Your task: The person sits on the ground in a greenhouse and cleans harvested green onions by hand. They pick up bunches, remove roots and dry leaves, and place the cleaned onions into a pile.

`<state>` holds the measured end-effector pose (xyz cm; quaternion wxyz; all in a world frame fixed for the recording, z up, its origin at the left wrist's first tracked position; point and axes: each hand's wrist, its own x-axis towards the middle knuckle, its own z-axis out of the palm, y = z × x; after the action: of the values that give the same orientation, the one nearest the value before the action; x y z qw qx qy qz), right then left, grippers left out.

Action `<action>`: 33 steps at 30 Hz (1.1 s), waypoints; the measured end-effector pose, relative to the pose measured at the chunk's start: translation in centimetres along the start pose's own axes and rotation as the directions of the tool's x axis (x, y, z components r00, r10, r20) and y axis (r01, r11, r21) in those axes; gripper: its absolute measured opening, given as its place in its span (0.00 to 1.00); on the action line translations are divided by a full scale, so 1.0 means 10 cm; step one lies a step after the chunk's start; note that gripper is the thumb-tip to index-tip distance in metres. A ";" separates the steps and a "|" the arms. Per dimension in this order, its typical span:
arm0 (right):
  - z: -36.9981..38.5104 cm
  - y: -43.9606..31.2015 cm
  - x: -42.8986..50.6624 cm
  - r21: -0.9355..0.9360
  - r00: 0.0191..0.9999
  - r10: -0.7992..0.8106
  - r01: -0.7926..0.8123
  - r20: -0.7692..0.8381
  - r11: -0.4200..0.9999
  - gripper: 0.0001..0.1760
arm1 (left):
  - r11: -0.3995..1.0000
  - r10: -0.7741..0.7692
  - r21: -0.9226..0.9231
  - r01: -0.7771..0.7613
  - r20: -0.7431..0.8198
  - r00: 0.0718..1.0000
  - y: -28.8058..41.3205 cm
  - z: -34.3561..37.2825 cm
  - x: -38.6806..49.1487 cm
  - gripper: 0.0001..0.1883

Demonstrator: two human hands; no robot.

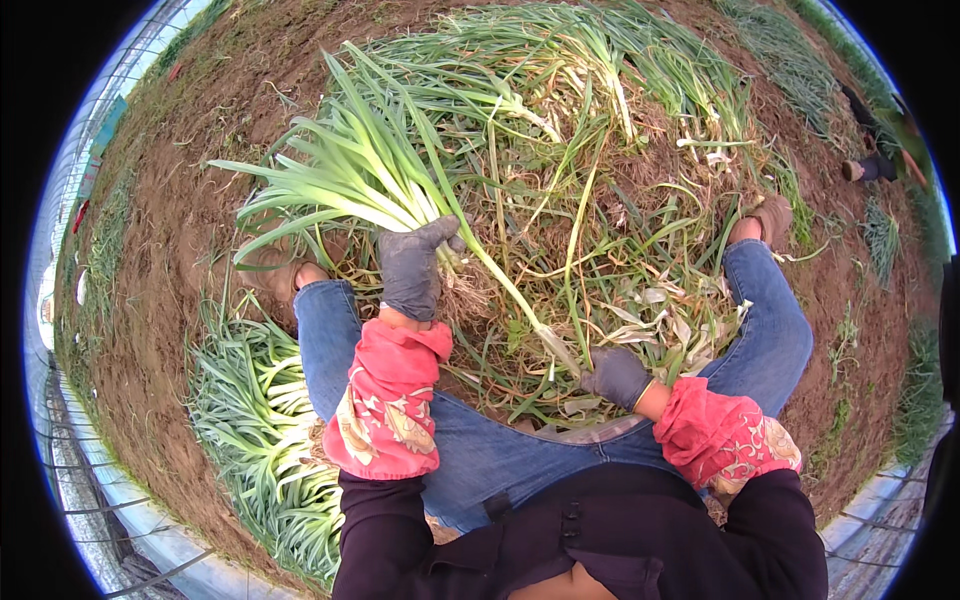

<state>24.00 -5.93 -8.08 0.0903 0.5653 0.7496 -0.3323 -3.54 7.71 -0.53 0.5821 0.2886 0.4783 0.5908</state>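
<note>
My left hand (411,274), in a dark glove, grips a bunch of green onions (367,176) near the white bases. The leaves fan out up and to the left, and the stringy roots (469,292) hang below the fist. In my right hand (619,377), also gloved, is the pale lower end of a long onion leaf (506,285). That leaf stretches slantwise up to the bunch and passes beside my left fingers. Beneath both hands lies a litter of stripped leaves (645,255), some green, some dry and yellowish. The fingertips of my right hand are partly hidden.
A large heap of onions with roots (555,60) lies beyond the litter. Beside my left leg, onions (277,442) are laid in a row, white ends towards me. Another person's shoe (853,171) shows at far right. Brown soil (157,300) surrounds everything, bounded by plastic sheeting (176,544).
</note>
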 end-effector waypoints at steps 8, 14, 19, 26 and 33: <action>0.36 0.33 -0.14 -0.334 0.791 0.136 0.090 0.596 0.938 0.16 | 0.998 0.032 -0.051 -0.037 -0.095 0.995 0.15 -0.02 0.02 0.16; -0.32 0.11 0.20 0.363 0.816 -0.102 0.360 -0.569 0.859 0.35 | 0.991 -0.083 -0.108 0.078 -0.049 0.995 0.14 -0.24 0.12 0.11; -0.45 -0.56 0.40 0.721 0.954 -0.287 0.256 -0.083 0.644 0.30 | 0.972 -0.110 -0.202 0.119 0.055 0.992 0.13 -0.24 0.07 0.14; -0.39 -1.12 0.67 0.350 0.859 -0.239 0.418 -0.453 0.838 0.22 | 0.968 -0.241 -0.016 0.249 0.195 0.951 0.04 -0.20 -0.28 0.19; -0.11 -0.74 0.24 0.432 0.951 -0.070 0.202 -0.302 0.879 0.16 | 0.857 -0.138 -0.508 0.088 -0.061 0.989 0.57 -0.68 0.12 0.13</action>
<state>16.74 -4.47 -5.53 -0.1753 0.5567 0.6934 -0.4226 -12.23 8.04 1.80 0.6473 0.0694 0.3507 0.6732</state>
